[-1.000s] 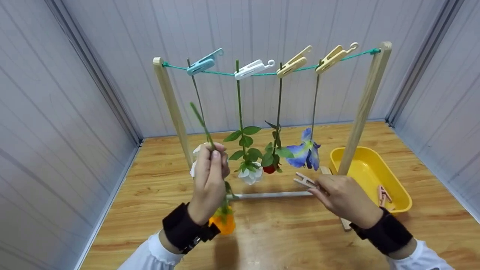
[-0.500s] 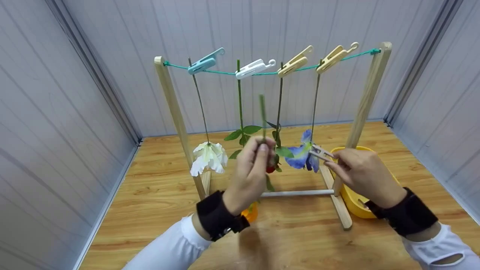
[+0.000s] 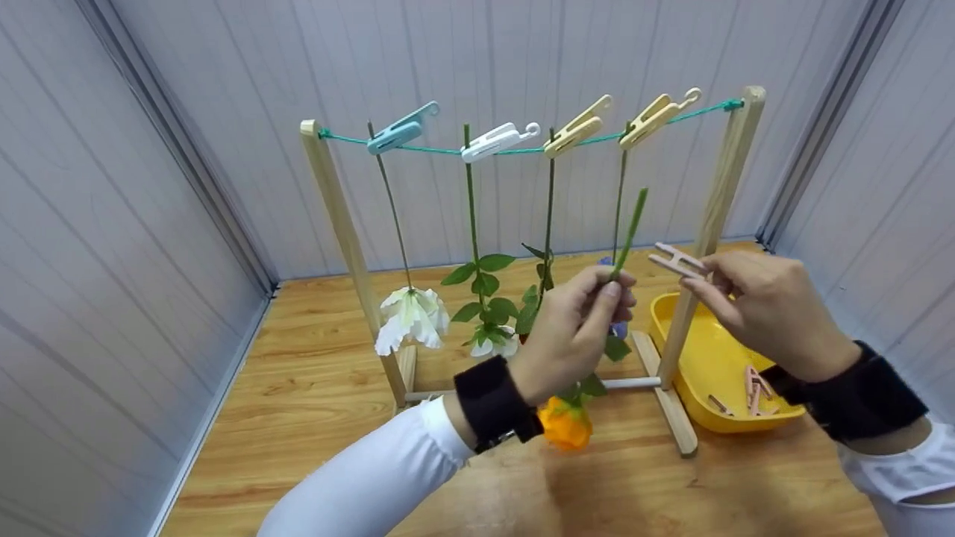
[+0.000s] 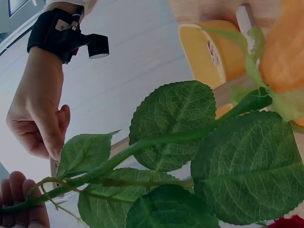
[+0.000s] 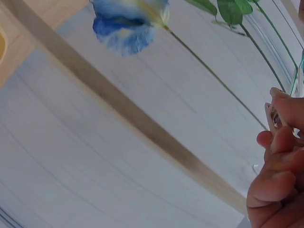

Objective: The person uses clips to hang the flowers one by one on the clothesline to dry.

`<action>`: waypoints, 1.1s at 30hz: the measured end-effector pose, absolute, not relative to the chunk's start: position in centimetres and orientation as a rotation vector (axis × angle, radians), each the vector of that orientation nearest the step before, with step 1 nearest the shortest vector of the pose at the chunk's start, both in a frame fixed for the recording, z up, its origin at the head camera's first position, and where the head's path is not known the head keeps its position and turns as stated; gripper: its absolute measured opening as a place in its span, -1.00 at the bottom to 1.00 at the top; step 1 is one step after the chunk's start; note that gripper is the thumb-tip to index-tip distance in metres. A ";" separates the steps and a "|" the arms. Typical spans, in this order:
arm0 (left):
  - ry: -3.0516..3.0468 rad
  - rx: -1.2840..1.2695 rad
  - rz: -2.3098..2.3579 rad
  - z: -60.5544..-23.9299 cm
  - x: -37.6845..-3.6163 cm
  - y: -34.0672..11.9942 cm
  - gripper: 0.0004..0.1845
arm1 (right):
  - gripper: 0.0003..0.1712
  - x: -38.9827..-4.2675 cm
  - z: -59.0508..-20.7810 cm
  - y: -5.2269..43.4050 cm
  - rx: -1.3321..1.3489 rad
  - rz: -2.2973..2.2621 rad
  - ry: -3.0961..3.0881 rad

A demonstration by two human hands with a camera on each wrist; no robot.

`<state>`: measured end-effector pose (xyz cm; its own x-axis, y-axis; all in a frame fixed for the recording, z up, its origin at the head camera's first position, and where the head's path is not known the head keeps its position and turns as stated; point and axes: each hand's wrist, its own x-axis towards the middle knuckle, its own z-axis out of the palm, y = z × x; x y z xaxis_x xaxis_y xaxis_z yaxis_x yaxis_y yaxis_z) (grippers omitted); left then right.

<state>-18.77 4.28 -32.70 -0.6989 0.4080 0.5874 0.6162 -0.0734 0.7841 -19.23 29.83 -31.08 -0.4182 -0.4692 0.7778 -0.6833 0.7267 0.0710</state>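
Note:
My left hand (image 3: pixel 574 328) grips the green stem (image 3: pixel 633 224) of an orange flower (image 3: pixel 565 424), whose bloom hangs downward. In the left wrist view, broad green leaves (image 4: pixel 247 166) run along that stem. My right hand (image 3: pixel 772 306) pinches a pale pink clothespin (image 3: pixel 677 261) just right of the stem's tip, apart from it. Behind the hands a green cord (image 3: pixel 433 151) holds several flowers upside down by clothespins: a white flower (image 3: pixel 412 321) under a blue clothespin (image 3: pixel 395 136), another under a white clothespin (image 3: pixel 492 142), and a blue flower (image 5: pixel 130 23), mostly hidden in the head view.
The cord is tied between two wooden posts (image 3: pixel 336 201) on feet. A yellow basin (image 3: pixel 716 358) stands behind the right post, with pink clothespins (image 3: pixel 755 388) inside. Two yellow clothespins (image 3: pixel 573 136) sit on the cord's right half. Panelled walls enclose the wooden table (image 3: pixel 298 447).
My left hand has carried the orange flower rightward, from the left side of the rack to before the blue flower. My right hand has risen and moved right with the clothespin.

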 end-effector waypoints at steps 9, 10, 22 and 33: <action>-2.017 -1.159 -1.953 -30.3 -20.5 7.2 -0.71 | -0.55 -18.5 -28.5 31.7 0.780 0.244 -2.151; -2.015 -1.163 -1.953 -30.1 -20.6 7.5 -0.71 | -0.66 -18.4 -28.3 31.8 0.763 0.234 -2.161; -2.052 -1.197 -1.863 -28.9 -21.8 10.1 -0.69 | -0.82 -18.0 -27.0 32.4 0.684 0.231 -2.213; -2.064 -1.207 -1.924 -28.3 -23.2 11.9 -0.69 | -0.79 -17.2 -24.0 32.5 0.476 0.281 -2.243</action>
